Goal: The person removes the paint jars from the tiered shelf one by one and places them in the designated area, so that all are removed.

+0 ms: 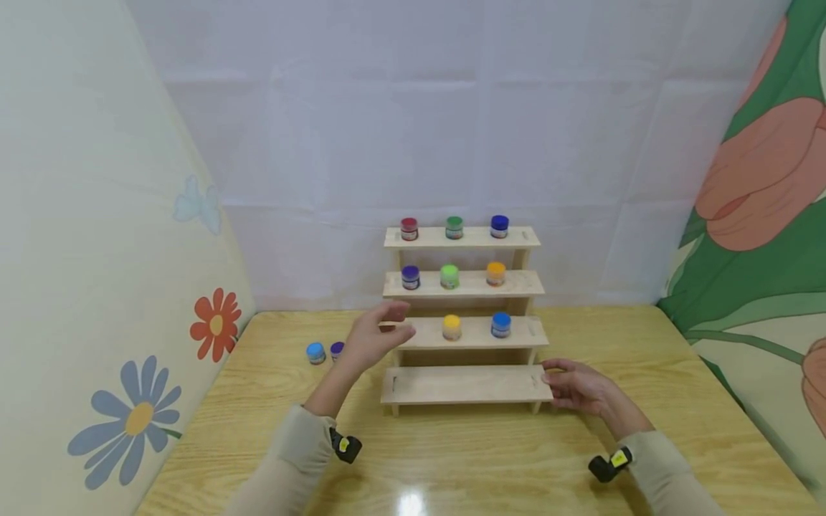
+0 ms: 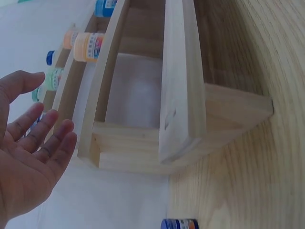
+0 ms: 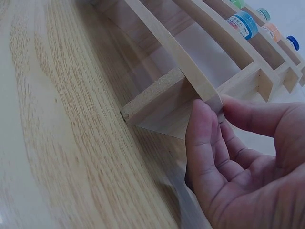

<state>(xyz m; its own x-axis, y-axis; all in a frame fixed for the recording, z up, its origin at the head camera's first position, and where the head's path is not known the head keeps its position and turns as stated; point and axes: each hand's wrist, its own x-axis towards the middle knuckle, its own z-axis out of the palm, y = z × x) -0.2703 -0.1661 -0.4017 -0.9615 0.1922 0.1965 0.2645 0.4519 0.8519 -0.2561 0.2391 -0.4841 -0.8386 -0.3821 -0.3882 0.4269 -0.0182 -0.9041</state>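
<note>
A four-tiered wooden rack [image 1: 467, 385] stands on the table, small paint jars set along its upper three steps. My right hand [image 1: 581, 388] pinches the right end of its lowest step between thumb and fingers; the right wrist view shows this board end [image 3: 209, 98] close up. My left hand [image 1: 377, 337] hovers at the left end of the step above, fingers apart and holding nothing. On that step are a yellow jar [image 1: 452, 327] and a blue jar [image 1: 500, 325]. The lowest step bears no jar.
On the table left of the rack sit a light blue jar [image 1: 315, 352] and a purple jar [image 1: 337, 350], the latter partly behind my left arm. Higher steps carry a purple jar [image 1: 410, 277], a light green jar [image 1: 449, 276], an orange jar [image 1: 495, 274] and a red jar [image 1: 409, 229].
</note>
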